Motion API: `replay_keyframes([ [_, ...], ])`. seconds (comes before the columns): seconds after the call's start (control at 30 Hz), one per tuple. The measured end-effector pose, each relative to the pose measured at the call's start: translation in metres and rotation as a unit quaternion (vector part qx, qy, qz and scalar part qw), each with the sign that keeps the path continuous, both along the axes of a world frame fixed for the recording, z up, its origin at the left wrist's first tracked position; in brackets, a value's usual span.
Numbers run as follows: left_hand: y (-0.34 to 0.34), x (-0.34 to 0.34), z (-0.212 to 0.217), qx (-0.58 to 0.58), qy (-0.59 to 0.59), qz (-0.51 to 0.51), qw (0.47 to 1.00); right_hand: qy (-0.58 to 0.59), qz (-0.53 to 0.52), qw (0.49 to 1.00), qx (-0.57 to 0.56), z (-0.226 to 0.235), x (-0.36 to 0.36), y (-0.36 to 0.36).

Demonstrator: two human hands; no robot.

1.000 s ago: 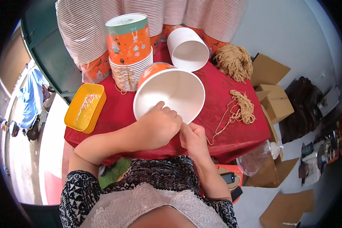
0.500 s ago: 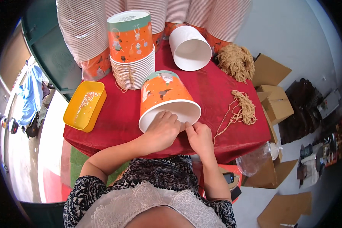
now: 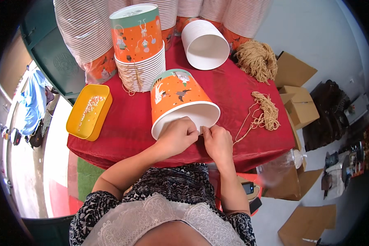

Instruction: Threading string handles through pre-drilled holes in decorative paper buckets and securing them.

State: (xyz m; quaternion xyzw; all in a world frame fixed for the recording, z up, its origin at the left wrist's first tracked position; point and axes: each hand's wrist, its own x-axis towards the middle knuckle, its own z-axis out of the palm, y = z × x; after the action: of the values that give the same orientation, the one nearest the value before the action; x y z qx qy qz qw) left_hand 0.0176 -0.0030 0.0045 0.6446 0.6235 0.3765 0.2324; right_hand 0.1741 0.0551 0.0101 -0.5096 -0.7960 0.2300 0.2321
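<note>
An orange paper bucket (image 3: pixel 176 97) with printed figures lies tilted on the red tablecloth (image 3: pixel 123 123), its white open mouth facing me. My left hand (image 3: pixel 179 135) grips the near rim of the bucket. My right hand (image 3: pixel 217 141) pinches at the rim right beside it, with a thin tan string (image 3: pixel 244 128) running from there toward a small bundle of string (image 3: pixel 267 110). Whether the string is between my fingers is hidden.
A stack of orange buckets (image 3: pixel 139 49) stands behind, and a white stack (image 3: pixel 205 44) lies on its side. Tall stacks line the back edge. A yellow tray (image 3: pixel 89 111) of small beads sits left. A larger string pile (image 3: pixel 256 60) and cardboard boxes (image 3: pixel 297 94) are right.
The bucket has tipped from mouth-up facing me to lying more on its side, showing its orange wall. Both hands stayed at the near rim.
</note>
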Motion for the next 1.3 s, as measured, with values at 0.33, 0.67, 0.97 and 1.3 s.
replay_keyframes([
  [0.33,0.003,0.007,0.002,-0.072,-0.058,0.060,0.994,-0.007,0.026,0.999,0.020,0.000,0.008,-0.011],
  [0.67,-0.001,0.001,-0.004,-0.037,-0.011,-0.004,0.999,0.244,0.094,0.962,-0.082,0.001,0.017,-0.027],
  [0.97,-0.001,0.004,0.000,-0.034,0.032,0.009,0.999,0.275,0.118,0.949,-0.100,0.002,0.004,-0.015],
  [1.3,-0.004,0.000,-0.003,-0.018,-0.015,0.002,1.000,0.100,0.138,0.974,0.151,0.000,0.019,-0.032],
])
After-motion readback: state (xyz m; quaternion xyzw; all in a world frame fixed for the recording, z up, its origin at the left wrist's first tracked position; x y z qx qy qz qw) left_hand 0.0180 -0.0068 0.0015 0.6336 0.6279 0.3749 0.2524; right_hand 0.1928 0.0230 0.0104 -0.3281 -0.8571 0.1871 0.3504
